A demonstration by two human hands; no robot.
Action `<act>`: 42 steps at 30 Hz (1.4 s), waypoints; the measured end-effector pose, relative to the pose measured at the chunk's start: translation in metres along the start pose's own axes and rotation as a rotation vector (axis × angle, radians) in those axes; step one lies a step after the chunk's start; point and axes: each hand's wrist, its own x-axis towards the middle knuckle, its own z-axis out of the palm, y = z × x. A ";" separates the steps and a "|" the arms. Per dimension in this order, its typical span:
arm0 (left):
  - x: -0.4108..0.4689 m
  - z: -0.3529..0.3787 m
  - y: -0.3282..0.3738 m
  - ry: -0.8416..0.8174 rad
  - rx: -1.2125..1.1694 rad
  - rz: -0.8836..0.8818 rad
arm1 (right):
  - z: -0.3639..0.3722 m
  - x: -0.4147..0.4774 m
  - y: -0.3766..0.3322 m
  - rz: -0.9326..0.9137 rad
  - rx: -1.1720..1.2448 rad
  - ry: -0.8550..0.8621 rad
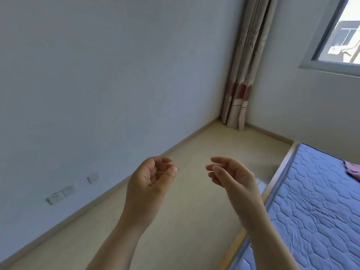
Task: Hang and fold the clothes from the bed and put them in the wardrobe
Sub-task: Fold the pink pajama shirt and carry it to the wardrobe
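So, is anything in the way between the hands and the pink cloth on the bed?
Nothing visible. The left hand and right hand are empty, above the floor; only bare mattress lies between them and the pink cloth at the right edge. The wardrobe is out of view.

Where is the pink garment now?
In the head view, the pink garment lies on the blue quilted mattress at the far right edge, partly cut off by the frame, below the window.
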 end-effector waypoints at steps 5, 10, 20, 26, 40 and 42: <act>0.082 -0.002 -0.015 -0.078 -0.044 -0.004 | 0.014 0.059 0.012 0.001 -0.029 0.098; 0.172 0.001 -0.038 -0.258 -0.055 0.007 | 0.043 0.110 0.031 0.015 -0.068 0.251; 0.336 0.029 -0.050 -0.626 -0.096 0.010 | 0.082 0.210 0.028 -0.001 -0.115 0.584; 0.385 0.097 -0.067 -0.783 -0.135 -0.031 | 0.053 0.254 0.038 0.006 -0.157 0.766; 0.528 0.305 -0.062 -0.947 -0.144 0.040 | -0.090 0.426 0.049 -0.002 -0.176 0.930; 0.551 0.334 -0.066 -0.965 -0.161 0.039 | -0.105 0.451 0.055 0.014 -0.182 0.964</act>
